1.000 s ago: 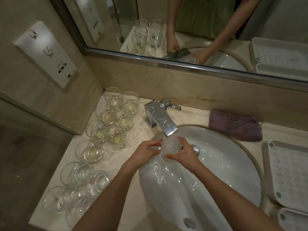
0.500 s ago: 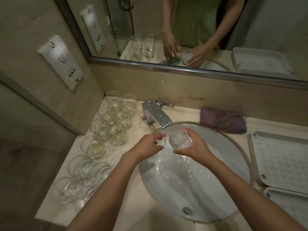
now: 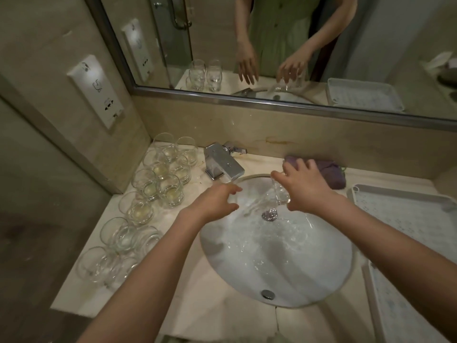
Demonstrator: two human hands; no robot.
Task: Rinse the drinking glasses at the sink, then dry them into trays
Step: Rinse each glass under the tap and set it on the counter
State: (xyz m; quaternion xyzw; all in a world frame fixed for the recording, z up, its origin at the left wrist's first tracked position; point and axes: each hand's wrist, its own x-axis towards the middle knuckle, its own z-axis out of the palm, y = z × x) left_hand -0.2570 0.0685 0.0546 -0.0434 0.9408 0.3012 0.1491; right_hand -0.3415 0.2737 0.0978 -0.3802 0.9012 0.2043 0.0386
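Note:
My right hand (image 3: 305,186) grips a clear drinking glass (image 3: 280,190) over the back of the white sink basin (image 3: 321,276), tipped so water runs out of it toward the drain (image 3: 269,215). My left hand (image 3: 217,201) hovers over the basin's left rim with fingers apart, holding nothing. Several more clear glasses (image 3: 158,186) stand and lie on the counter to the left of the sink. A white tray (image 3: 408,214) sits to the right, with a second tray (image 3: 400,313) in front of it.
The chrome faucet (image 3: 223,164) stands behind the basin on its left. A purple cloth (image 3: 329,169) lies on the counter behind my right hand. A mirror runs along the back wall, and a wall with a socket panel (image 3: 95,91) closes the left side.
My right hand carried the glass from under the faucet to the right and tipped it to pour. My left hand let go of the glass and drew back left.

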